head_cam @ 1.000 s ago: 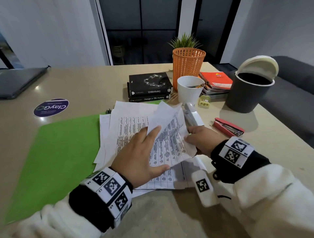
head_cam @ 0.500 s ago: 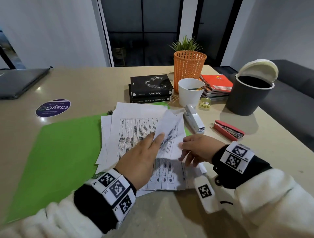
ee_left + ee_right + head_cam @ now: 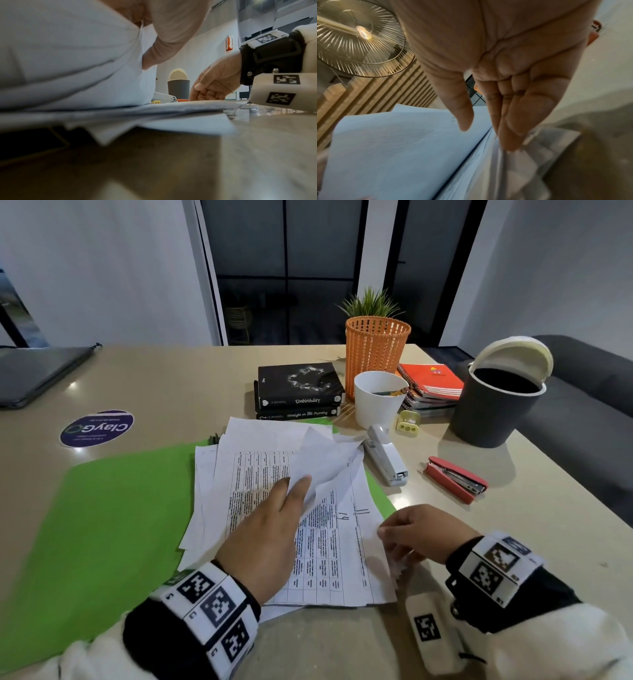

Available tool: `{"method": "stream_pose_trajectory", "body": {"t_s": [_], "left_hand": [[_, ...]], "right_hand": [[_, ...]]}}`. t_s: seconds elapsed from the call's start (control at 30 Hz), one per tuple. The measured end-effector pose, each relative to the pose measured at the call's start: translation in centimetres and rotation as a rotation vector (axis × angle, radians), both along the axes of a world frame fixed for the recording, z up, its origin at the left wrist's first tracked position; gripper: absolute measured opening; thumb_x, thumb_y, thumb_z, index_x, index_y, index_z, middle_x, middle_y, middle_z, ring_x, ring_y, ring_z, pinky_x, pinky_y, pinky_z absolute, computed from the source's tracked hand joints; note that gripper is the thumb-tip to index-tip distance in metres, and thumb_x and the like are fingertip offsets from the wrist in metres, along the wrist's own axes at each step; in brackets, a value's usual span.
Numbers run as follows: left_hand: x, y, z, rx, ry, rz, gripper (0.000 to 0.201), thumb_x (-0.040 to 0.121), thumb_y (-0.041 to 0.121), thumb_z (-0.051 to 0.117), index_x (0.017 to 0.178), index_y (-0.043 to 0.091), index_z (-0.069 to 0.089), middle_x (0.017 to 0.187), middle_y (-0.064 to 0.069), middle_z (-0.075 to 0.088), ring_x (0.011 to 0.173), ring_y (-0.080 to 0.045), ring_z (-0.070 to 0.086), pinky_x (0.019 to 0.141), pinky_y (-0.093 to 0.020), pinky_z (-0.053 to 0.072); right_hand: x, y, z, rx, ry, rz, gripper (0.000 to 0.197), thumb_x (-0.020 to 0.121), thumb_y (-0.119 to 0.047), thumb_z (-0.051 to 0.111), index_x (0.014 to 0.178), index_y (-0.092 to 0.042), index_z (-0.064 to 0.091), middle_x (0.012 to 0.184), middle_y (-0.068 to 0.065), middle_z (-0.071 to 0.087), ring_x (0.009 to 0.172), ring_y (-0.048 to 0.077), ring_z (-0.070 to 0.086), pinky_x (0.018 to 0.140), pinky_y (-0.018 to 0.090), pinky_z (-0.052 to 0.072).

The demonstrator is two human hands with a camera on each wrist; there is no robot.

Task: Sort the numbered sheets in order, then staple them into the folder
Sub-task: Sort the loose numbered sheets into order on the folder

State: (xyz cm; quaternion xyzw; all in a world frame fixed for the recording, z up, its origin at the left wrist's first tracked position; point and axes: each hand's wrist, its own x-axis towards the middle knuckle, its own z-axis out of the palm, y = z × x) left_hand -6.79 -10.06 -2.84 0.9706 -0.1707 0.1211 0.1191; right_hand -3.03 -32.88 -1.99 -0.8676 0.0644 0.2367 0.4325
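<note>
A loose stack of printed sheets [image 3: 329, 559] lies on the right half of an open green folder [image 3: 102, 525]. Handwritten numbers 14 and 11 show near its right edge. My left hand [image 3: 281, 515] rests on the stack and holds one lifted sheet [image 3: 322, 463] folded back, fingers above it and thumb below. In the left wrist view that sheet [image 3: 68, 54] bulges over the stack. My right hand [image 3: 404, 537] touches the stack's right edge with its fingertips [image 3: 508, 142], thumb apart, gripping nothing. A white stapler [image 3: 387, 462] and a red stapler [image 3: 455, 479] lie to the right.
Behind the papers are two black books [image 3: 298, 385], a white cup [image 3: 376, 402], an orange basket [image 3: 376, 350], spiral notebooks [image 3: 431, 381], a yellow sharpener [image 3: 408, 423] and a dark bin [image 3: 496, 405]. A closed laptop [image 3: 34, 374] sits far left.
My right hand has let go of the lifted sheet and dropped to the stack's right edge. The left hand keeps the sheet folded back, and the numbers 14 and 11 have come into view.
</note>
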Motion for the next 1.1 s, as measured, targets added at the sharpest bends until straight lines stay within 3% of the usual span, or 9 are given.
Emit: {"method": "stream_pose_trajectory", "body": {"t_s": [0.17, 0.27, 0.37, 0.47, 0.57, 0.73, 0.9, 1.03, 1.1], "left_hand": [[0.0, -0.1, 0.1, -0.002, 0.052, 0.02, 0.098, 0.042, -0.005, 0.083, 0.131, 0.005, 0.045, 0.114, -0.02, 0.059, 0.07, -0.02, 0.069, 0.057, -0.021, 0.052], [-0.2, -0.4, 0.5, -0.029, 0.149, -0.018, 0.088, 0.077, -0.003, 0.059, 0.147, 0.019, 0.011, 0.144, -0.015, 0.03, 0.107, -0.025, 0.058, 0.084, -0.026, 0.047], [-0.4, -0.2, 0.3, -0.036, 0.133, -0.027, 0.082, 0.089, 0.002, 0.043, 0.14, 0.029, -0.015, 0.152, -0.008, 0.01, 0.125, -0.022, 0.042, 0.097, -0.025, 0.036], [-0.5, -0.2, 0.5, -0.059, 0.117, -0.033, 0.083, 0.084, 0.0, 0.053, 0.148, 0.022, 0.005, 0.15, -0.011, 0.02, 0.119, -0.024, 0.049, 0.094, -0.027, 0.041], [-0.1, 0.2, 0.0, -0.018, -0.037, -0.065, 0.097, 0.044, -0.004, 0.081, 0.132, 0.012, 0.044, 0.123, -0.011, 0.051, 0.079, -0.022, 0.068, 0.06, -0.025, 0.054], [-0.1, 0.1, 0.1, 0.018, -0.111, -0.017, 0.089, 0.028, -0.001, 0.084, 0.113, 0.014, 0.062, 0.109, -0.006, 0.063, 0.066, -0.019, 0.066, 0.044, -0.022, 0.048], [-0.2, 0.0, 0.3, -0.008, -0.095, -0.014, 0.078, 0.031, -0.006, 0.081, 0.105, 0.014, 0.065, 0.105, -0.006, 0.064, 0.062, -0.02, 0.064, 0.037, -0.024, 0.047], [-0.2, -0.2, 0.6, -0.052, -0.098, -0.017, 0.081, 0.033, -0.007, 0.08, 0.109, 0.013, 0.061, 0.104, -0.005, 0.064, 0.062, -0.02, 0.064, 0.04, -0.024, 0.048], [-0.3, -0.3, 0.7, -0.086, -0.076, -0.034, 0.078, 0.038, -0.004, 0.079, 0.109, 0.016, 0.056, 0.103, -0.004, 0.063, 0.063, -0.02, 0.064, 0.041, -0.024, 0.048]], "right_hand": [[-0.2, 0.4, 0.4, -0.073, -0.027, 0.057, 0.007, 0.085, -0.023, 0.066, 0.089, -0.016, 0.064, 0.067, -0.004, 0.068, 0.057, 0.012, 0.062, 0.059, 0.021, 0.055], [-0.3, 0.8, 1.0, -0.165, -0.104, 0.101, 0.01, 0.084, -0.027, 0.067, 0.086, -0.019, 0.063, 0.073, -0.002, 0.069, 0.062, 0.013, 0.062, 0.063, 0.024, 0.053], [-0.1, 1.4, 1.6, -0.224, -0.105, 0.139, 0.016, 0.084, -0.033, 0.066, 0.078, -0.019, 0.064, 0.067, -0.004, 0.067, 0.06, 0.012, 0.06, 0.062, 0.025, 0.051], [0.2, 2.1, 1.8, -0.234, -0.05, 0.168, 0.021, 0.085, -0.035, 0.065, 0.072, -0.018, 0.063, 0.061, -0.007, 0.064, 0.049, 0.006, 0.055, 0.053, 0.018, 0.046], [0.2, 2.8, 2.1, -0.233, -0.071, 0.184, 0.022, 0.089, -0.028, 0.06, 0.069, -0.018, 0.059, 0.057, -0.008, 0.06, 0.035, -0.001, 0.048, 0.04, 0.01, 0.037], [0.4, 3.2, 3.0, -0.185, -0.245, 0.075, 0.018, 0.09, -0.012, 0.048, 0.072, -0.013, 0.047, 0.061, 0.0, 0.055, 0.034, 0.002, 0.052, 0.037, 0.014, 0.038], [0.7, 1.5, 4.7, -0.327, -0.415, 0.002, 0.016, 0.091, -0.015, 0.043, 0.077, -0.013, 0.05, 0.072, 0.005, 0.061, 0.051, 0.016, 0.058, 0.035, 0.014, 0.035], [0.8, -0.6, 6.3, -0.414, -0.468, -0.075, 0.016, 0.093, -0.019, 0.041, 0.084, -0.012, 0.053, 0.078, 0.005, 0.063, 0.057, 0.019, 0.062, 0.05, 0.025, 0.045], [1.0, -1.6, 6.9, -0.485, -0.549, -0.138, 0.012, 0.094, -0.017, 0.041, 0.087, -0.012, 0.051, 0.077, 0.008, 0.06, 0.058, 0.021, 0.056, 0.05, 0.026, 0.04]]}}
